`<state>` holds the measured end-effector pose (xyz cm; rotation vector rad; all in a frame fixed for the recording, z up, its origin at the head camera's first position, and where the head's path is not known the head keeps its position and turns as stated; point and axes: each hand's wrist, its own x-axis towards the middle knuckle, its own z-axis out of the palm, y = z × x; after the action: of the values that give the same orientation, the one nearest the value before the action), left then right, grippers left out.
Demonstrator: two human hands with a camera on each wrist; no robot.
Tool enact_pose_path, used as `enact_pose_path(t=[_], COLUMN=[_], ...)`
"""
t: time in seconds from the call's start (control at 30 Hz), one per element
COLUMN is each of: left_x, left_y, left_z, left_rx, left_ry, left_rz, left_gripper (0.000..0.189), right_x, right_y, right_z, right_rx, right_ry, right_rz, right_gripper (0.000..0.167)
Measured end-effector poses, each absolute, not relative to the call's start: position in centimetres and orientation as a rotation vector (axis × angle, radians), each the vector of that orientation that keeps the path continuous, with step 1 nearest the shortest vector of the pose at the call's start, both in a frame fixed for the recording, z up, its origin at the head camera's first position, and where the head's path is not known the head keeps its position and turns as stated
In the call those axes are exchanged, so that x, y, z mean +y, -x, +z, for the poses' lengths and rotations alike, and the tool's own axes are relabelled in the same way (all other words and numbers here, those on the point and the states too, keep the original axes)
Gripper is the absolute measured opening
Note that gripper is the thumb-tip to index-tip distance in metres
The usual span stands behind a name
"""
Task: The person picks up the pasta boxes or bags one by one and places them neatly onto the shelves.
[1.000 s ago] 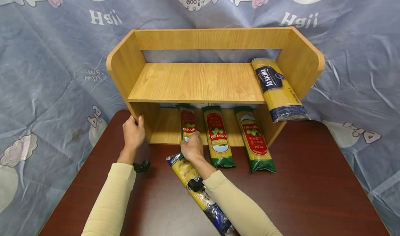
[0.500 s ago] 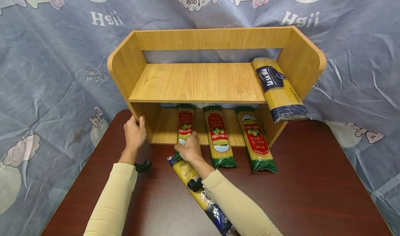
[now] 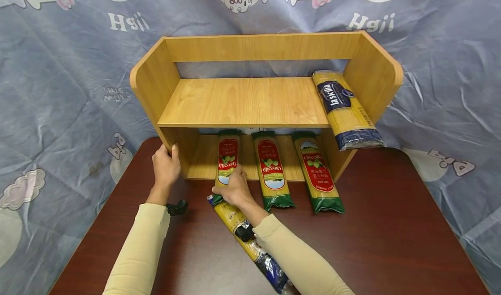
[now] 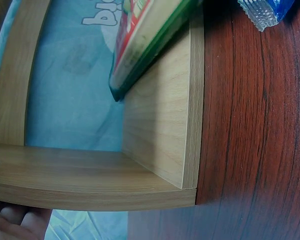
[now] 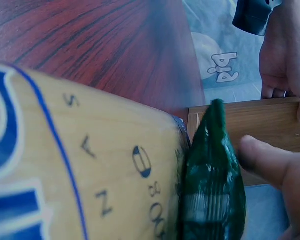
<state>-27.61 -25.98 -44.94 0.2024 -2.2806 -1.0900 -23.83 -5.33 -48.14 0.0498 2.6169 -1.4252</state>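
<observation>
My left hand (image 3: 166, 168) grips the front edge of the left side panel of a wooden shelf (image 3: 242, 104). In the left wrist view its curled fingers (image 4: 17, 220) lie on the panel's outer side. My right hand (image 3: 234, 187) holds the near end of a green-and-red spaghetti pack (image 3: 228, 158), which lies in the lower compartment at the left. The pack's green end (image 5: 210, 195) and my thumb (image 5: 265, 157) show in the right wrist view; the other fingers are hidden there. Below that hand, a yellow-and-blue pasta pack (image 3: 231, 214) lies slanted on the table.
Two more green-and-red packs, a middle one (image 3: 271, 167) and a right one (image 3: 317, 169), lie in the lower compartment and stick out past its front edge. A blue-labelled spaghetti pack (image 3: 346, 108) overhangs the upper board at the right. The brown table (image 3: 391, 225) extends around the shelf.
My right hand has shifted a little left with the left green-and-red pack, whose near end has swung left so it lies straighter. My left hand keeps its grip on the shelf.
</observation>
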Motion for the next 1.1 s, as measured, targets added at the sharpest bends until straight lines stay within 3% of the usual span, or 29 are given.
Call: enact_pose_path(t=[0.17,0.53,1.1], left_x=[-26.0,-26.0,-26.0], left_y=[27.7,27.7,27.6], left_z=[-44.9,-45.0,-45.0], left_rx=[-2.29,-2.275,-2.281], left_ry=[-0.192,-0.204,-0.197], left_rz=[-1.076,-1.072,-1.081], left_gripper=[0.028,0.03,0.029], right_x=[-4.8,-2.4,2.2], right_y=[23.5,22.5,18.4], right_z=[-48.0,-47.8,-42.8], right_rx=[2.606,2.654,2.65], right_ry=[-0.004,0.136,0.245], right_rz=[-1.34,-1.313,-1.429], right_gripper=[0.117,0.124,0.137])
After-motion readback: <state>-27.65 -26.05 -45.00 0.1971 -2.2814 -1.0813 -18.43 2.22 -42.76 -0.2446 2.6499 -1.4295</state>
